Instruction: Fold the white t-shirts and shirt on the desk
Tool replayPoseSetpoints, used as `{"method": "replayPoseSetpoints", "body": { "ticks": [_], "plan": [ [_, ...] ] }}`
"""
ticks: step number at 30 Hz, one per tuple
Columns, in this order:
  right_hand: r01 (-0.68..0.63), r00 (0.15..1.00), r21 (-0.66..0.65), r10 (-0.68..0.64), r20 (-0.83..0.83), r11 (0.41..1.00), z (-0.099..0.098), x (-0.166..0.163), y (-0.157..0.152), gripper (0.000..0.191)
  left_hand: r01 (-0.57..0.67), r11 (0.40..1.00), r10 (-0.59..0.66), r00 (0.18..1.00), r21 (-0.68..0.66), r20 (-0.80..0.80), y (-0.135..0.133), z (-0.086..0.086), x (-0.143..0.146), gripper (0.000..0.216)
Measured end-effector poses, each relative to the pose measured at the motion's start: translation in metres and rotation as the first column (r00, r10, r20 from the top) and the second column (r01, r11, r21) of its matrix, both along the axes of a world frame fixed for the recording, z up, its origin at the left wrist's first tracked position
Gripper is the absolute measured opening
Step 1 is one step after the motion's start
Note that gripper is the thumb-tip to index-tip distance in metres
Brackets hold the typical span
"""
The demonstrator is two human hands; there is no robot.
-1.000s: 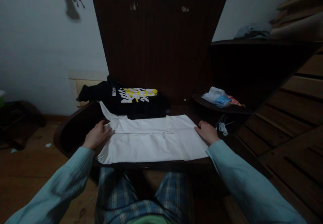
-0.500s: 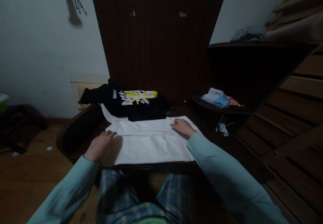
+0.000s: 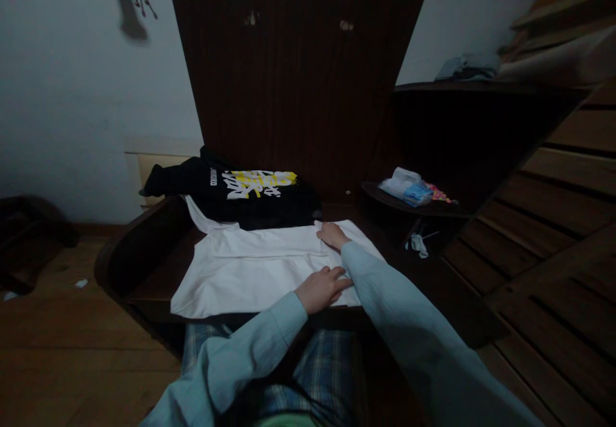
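A white shirt (image 3: 260, 279) lies spread on the dark wooden table (image 3: 154, 286), a fold running along its far side. A narrow sleeve-like strip of it reaches up at the far left. My right hand (image 3: 333, 235) has its fingers curled on the cloth at the far right part, pinching the folded edge. Nearer to me, my left hand (image 3: 323, 289) rests on the right part of the shirt, fingers apart, close to my right forearm. Behind the shirt lies a black garment (image 3: 212, 189) with a yellow and white print.
A dark wooden panel (image 3: 298, 80) stands upright behind the table. On the right, a small shelf (image 3: 385, 197) bears a plastic packet (image 3: 407, 186). The table's raised curved side (image 3: 120, 247) is at the left. Slatted wood (image 3: 543, 215) borders the far right.
My left hand has moved from the shirt's left end across to its right part, near my right arm. The shirt's near left corner now lies uncovered. My right hand stays at the far fold.
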State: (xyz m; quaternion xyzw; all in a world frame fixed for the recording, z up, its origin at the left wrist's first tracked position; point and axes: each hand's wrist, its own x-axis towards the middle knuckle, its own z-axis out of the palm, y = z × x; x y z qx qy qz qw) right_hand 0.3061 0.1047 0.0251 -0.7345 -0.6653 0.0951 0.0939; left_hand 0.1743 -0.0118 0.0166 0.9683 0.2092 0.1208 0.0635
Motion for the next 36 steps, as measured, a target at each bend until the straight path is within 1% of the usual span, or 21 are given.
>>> {"method": "replayPoseSetpoints", "body": {
  "ticks": [4,7,10,12,15,17,19,21,24,26,28,31,34,36],
  "plan": [
    [-0.016,0.996,0.005,0.016,-0.089,1.000,0.003,0.006,0.003,0.021,-0.024,1.000,0.024,1.000,-0.006,0.014,0.000,-0.001,0.006,0.022],
    [-0.016,0.985,0.011,0.017,-0.172,1.000,0.003,0.011,0.004,0.016,-0.031,0.999,0.035,0.995,-0.044,0.090,-0.001,-0.005,0.009,0.022],
    [-0.005,0.968,0.020,0.009,-0.249,1.000,0.005,0.018,0.005,0.015,0.000,0.996,0.018,0.980,-0.092,0.197,-0.001,-0.008,0.009,0.024],
    [0.016,0.959,0.047,-0.002,-0.283,0.999,0.011,0.023,0.008,0.017,0.022,0.993,0.010,0.963,-0.117,0.269,-0.001,-0.009,0.007,0.025],
    [0.047,0.953,0.113,-0.011,-0.302,0.992,0.026,0.023,0.014,0.021,0.029,0.989,0.031,0.920,-0.147,0.390,-0.003,-0.008,0.001,0.028],
    [0.048,0.954,0.142,-0.003,-0.300,0.989,0.036,0.016,0.017,0.023,0.008,0.985,0.074,0.882,-0.172,0.465,-0.007,-0.008,-0.006,0.028],
    [0.031,0.958,0.143,0.012,-0.287,0.989,0.040,0.005,0.018,0.024,-0.016,0.981,0.114,0.858,-0.195,0.501,-0.011,-0.009,-0.016,0.028],
    [0.002,0.964,0.117,0.029,-0.264,0.993,0.038,-0.008,0.015,0.023,-0.032,0.976,0.133,0.869,-0.215,0.477,-0.015,-0.011,-0.026,0.027],
    [-0.053,0.974,0.049,0.062,-0.217,0.997,0.027,-0.026,0.006,0.017,-0.056,0.963,0.155,0.914,-0.263,0.376,-0.017,-0.016,-0.037,0.024],
    [-0.081,0.979,0.022,0.084,-0.184,0.996,0.020,-0.033,0.000,0.015,-0.071,0.950,0.178,0.923,-0.305,0.341,-0.017,-0.018,-0.040,0.023],
    [-0.098,0.983,0.022,0.101,-0.157,0.995,0.016,-0.038,-0.002,0.015,-0.054,0.935,0.185,0.916,-0.350,0.355,-0.015,-0.017,-0.041,0.021],
    [-0.119,0.982,0.046,0.124,-0.139,0.992,0.017,-0.043,-0.001,0.018,-0.020,0.911,0.203,0.890,-0.411,0.407,-0.014,-0.016,-0.041,0.020],
    [-0.164,0.976,0.067,0.172,-0.137,0.984,0.018,-0.049,-0.001,0.017,-0.081,0.898,0.277,0.868,-0.433,0.412,-0.015,-0.017,-0.043,0.022],
    [-0.208,0.959,0.062,0.216,-0.184,0.976,0.017,-0.051,-0.003,0.019,-0.140,0.898,0.310,0.875,-0.418,0.373,-0.016,-0.017,-0.047,0.022]
  ]
}}
